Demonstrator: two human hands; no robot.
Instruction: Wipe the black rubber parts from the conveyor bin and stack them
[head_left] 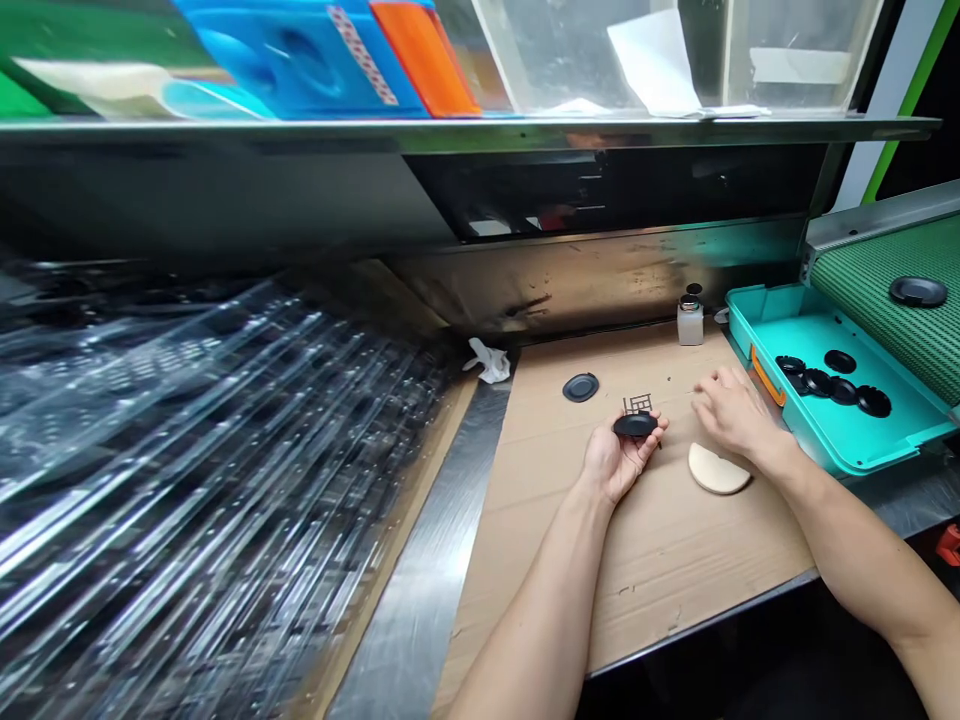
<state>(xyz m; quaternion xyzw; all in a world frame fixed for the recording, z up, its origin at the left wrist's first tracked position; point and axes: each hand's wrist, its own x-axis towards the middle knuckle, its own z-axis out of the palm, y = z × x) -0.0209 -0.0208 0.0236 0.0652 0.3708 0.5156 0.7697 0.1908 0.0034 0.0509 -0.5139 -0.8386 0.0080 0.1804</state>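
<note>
A black round plastic disc [635, 426] lies in my left hand [616, 458], which is closed around its edge with the fingers underneath. Just beyond the disc a thin black grid-like piece [639, 403] shows; whether it touches the hand I cannot tell. My right hand [733, 410] is over the cardboard [555, 520], its fingers apart and slightly bent, with nothing visible in them. Below that hand sits a cream-coloured, half-round pad [718, 470]. Another black disc [580, 387] rests flat on the cardboard, to the left of and beyond my left hand.
On the right, a turquoise tray [847, 450] holds several black discs, beside a green conveyor belt [885, 262] carrying one more. A small bottle [690, 322] and crumpled white tissue [490, 360] stand at the back. Blurred clear plastic trays [187, 480] fill the left. A metal shelf [465, 133] spans overhead.
</note>
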